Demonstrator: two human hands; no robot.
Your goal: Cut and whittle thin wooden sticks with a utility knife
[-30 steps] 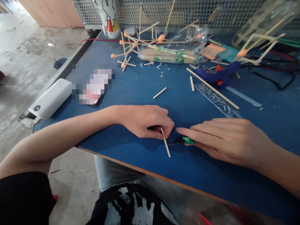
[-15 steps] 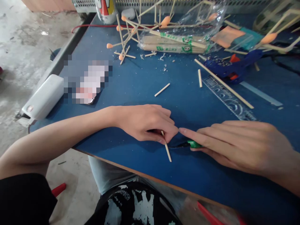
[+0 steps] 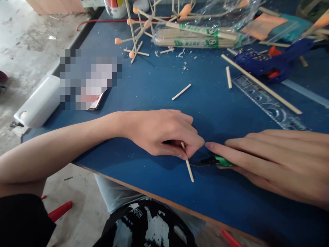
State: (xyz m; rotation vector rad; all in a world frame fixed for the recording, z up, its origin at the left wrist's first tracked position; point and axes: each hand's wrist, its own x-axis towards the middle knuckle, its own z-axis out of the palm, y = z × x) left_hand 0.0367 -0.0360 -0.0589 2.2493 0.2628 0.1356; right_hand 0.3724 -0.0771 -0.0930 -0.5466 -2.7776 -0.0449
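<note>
My left hand (image 3: 172, 133) is closed, pinching a short wooden stick (image 3: 189, 169) between thumb and forefinger. The stick's lower part pokes out toward the table's front edge. In my right hand (image 3: 272, 161) is a utility knife (image 3: 222, 161) with a green body and dark front, mostly hidden under the palm. Its thin blade points left and meets the stick just below my left fingertips. My right forefinger reaches forward, close to the left knuckles. Another short stick piece (image 3: 181, 92) lies on the blue table beyond my hands.
A clear ruler (image 3: 267, 101) lies under a longer stick (image 3: 259, 82), beside a blue glue gun (image 3: 272, 63). Packs of sticks (image 3: 195, 37) and a stick frame with orange joints (image 3: 137, 41) stand behind. At left are a white power bank (image 3: 38, 103) and a blurred phone (image 3: 96, 85).
The view has shifted slightly, so objects at the right sit farther right. Both hands keep their holds, with the blade still against the stick.
</note>
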